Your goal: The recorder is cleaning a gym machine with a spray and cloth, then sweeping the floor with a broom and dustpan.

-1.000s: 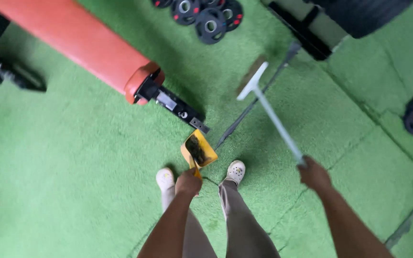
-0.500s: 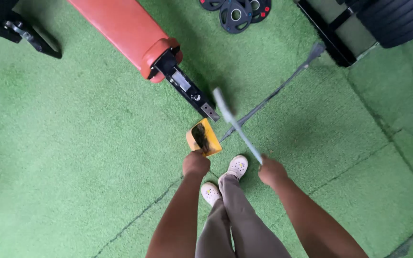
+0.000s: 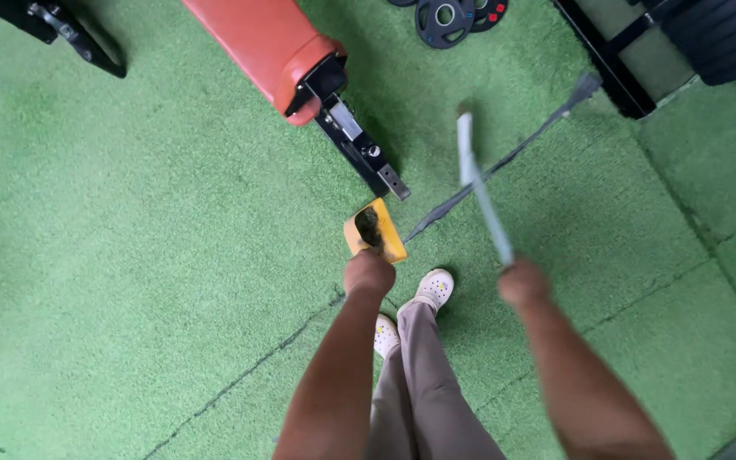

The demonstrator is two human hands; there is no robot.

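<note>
Head view: yellow dustpan (image 3: pixel 374 232) in closed left hand (image 3: pixel 369 273), broom (image 3: pixel 480 189) in closed right hand (image 3: pixel 524 284).

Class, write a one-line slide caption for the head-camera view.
Left hand holds a yellow dustpan of dark debris, right hand a pale broom, over green turf.

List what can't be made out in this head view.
- Broom: motion blur smears its head and the right hand.
- Dustpan: dark contents too small to identify; left hand hides the handle.
- Orange padded bench and weight plates: cut off by the top edge.
</note>
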